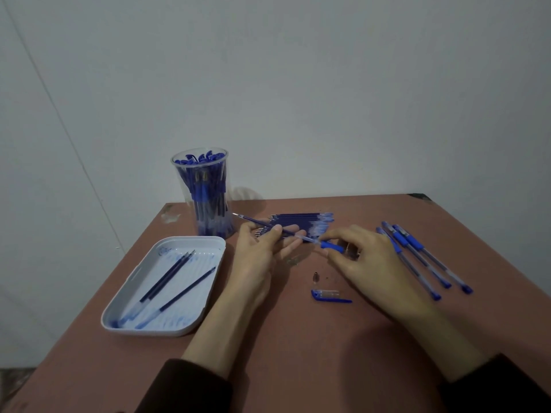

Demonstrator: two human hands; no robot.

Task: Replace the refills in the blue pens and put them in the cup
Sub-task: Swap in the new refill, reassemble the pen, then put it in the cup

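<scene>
Head view: right of the clear plastic cup (199, 201), your left hand (262, 245) pinches the thin, probably bendy blue refill (253, 220) while your right hand (368, 259) pinches the clear pen barrel (331, 246) by its blue rubber grip, likely the surest hold.

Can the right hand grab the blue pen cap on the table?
Probably, though not at once. The pen cap lies uncovered on the table just nearer than the right hand, with nothing between; but that hand pinches the pen barrel, so it would likely have to let go first.
</scene>
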